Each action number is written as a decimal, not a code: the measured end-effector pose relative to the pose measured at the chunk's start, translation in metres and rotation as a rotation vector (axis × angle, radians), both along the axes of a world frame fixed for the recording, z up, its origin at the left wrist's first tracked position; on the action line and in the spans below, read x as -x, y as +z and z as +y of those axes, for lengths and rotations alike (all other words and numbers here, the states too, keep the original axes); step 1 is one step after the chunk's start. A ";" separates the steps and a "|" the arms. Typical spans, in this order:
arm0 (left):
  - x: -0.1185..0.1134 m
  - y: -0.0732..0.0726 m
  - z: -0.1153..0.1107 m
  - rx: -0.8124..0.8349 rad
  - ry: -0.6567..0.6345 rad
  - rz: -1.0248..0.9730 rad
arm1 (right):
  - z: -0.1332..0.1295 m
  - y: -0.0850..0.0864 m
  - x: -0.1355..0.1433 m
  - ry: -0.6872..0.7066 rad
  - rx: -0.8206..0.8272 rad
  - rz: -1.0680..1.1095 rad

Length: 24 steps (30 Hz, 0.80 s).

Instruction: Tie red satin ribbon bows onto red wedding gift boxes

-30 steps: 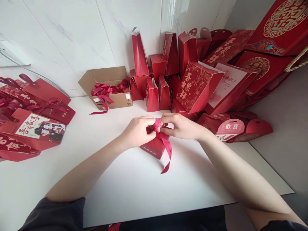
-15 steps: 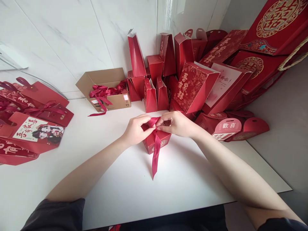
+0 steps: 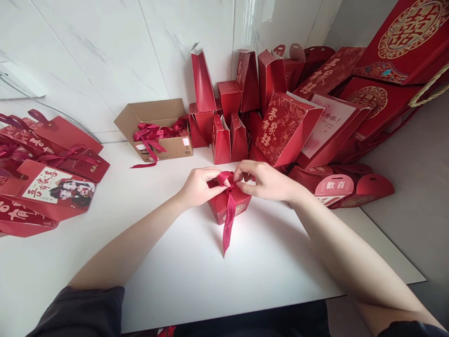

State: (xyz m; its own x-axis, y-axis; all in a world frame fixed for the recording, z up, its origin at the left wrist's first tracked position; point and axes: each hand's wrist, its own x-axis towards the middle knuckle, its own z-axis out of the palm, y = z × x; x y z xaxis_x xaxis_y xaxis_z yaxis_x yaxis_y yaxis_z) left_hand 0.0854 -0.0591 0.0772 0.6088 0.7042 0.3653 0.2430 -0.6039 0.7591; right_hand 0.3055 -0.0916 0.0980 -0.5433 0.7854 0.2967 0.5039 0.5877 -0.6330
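Observation:
A small red box (image 3: 219, 208) with a gold pattern on its front stands on the white table. Crimson ribbon (image 3: 229, 220) is looped at its top, and one tail hangs down the front onto the table. My left hand (image 3: 200, 187) pinches a ribbon loop between thumb and fingers at the upper left of the box. On the other side, my right hand (image 3: 261, 181) has thumb and fingertips closed on the ribbon by the knot. The fingertips partly cover the knot.
An open cardboard box (image 3: 168, 149) holding crimson ribbons stands behind on the left. Red gift boxes (image 3: 289, 128) are stacked at the back right, against the wall. More red boxes with ribbons (image 3: 59, 187) lie at the far left.
My right hand has shifted slightly right, its thumb lower and a little apart from the left fingers. The ribbon loop at my left hand looks rounder. The view has shifted slightly.

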 end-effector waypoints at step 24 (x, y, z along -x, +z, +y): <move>0.002 -0.007 0.009 0.133 -0.046 -0.088 | -0.003 0.001 0.003 0.016 0.305 0.183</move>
State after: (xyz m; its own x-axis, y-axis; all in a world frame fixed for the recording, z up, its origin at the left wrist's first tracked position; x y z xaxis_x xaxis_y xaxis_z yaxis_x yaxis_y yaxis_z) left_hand 0.0829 -0.0496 0.0707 0.6115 0.7218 0.3242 0.1462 -0.5057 0.8502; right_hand 0.3021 -0.0943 0.0995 -0.5153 0.8449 0.1434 0.3581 0.3643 -0.8597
